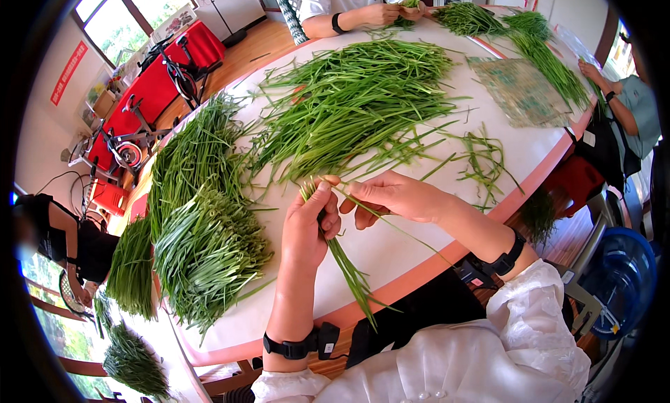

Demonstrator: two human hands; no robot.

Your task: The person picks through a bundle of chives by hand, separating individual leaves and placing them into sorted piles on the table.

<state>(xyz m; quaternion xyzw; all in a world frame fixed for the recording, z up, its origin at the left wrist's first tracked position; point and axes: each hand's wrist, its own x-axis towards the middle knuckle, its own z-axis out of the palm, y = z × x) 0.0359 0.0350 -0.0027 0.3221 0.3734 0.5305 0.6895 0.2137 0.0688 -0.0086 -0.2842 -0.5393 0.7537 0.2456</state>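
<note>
My left hand (301, 225) is closed round a small bunch of chives (347, 269), long green leaves that look like garlic chives. Their leaf ends hang down toward the table's near edge. Just right of it, my right hand (398, 195) pinches a single chive (413, 237) between thumb and forefinger, its tail trailing to the lower right. The fingertips of both hands are close together near the top of the bunch. Beyond them spreads a large loose pile of chives (370, 89). Left of my left hand lies a thick, tidier heap of chives (209, 253).
The white table (447, 187) has a pink border. Loose scraps (485, 159) and a greenish mat (520, 89) lie to the right. Across, a person's hands (391, 13) hold greens; other people are at right and left. A blue water jug (621, 281) stands at lower right.
</note>
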